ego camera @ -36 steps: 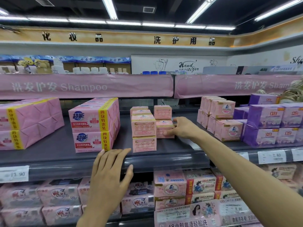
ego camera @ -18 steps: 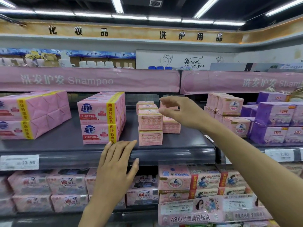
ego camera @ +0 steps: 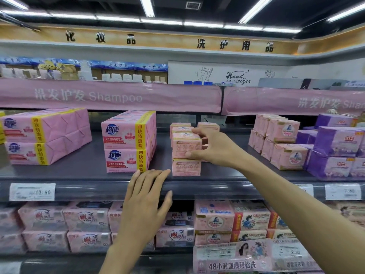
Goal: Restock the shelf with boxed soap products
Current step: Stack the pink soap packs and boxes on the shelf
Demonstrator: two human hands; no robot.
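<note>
Small pink boxed soaps stand in short stacks on the dark middle shelf (ego camera: 79,171). My right hand (ego camera: 214,148) reaches in from the right and grips the upper soap box (ego camera: 184,144) of the front stack, index finger on its top edge and thumb at its lower edge. That box sits on a lower soap box (ego camera: 185,167). More of the same boxes (ego camera: 208,126) stand behind. My left hand (ego camera: 146,198) is flat with fingers straight, fingertips at the shelf's front edge, holding nothing.
Pink four-bar soap bundles (ego camera: 128,141) stand left of the stack, with more (ego camera: 45,135) at far left. Wrapped pink soaps (ego camera: 284,143) and purple boxes (ego camera: 337,145) fill the right. A pink Shampoo banner (ego camera: 110,95) hangs above. Price tags (ego camera: 32,191) line the edge; soap packs (ego camera: 213,220) sit below.
My right hand moved left and forward from the rear stack of soap boxes to the front stack and took hold of its upper box. My left hand stayed at the shelf edge.
</note>
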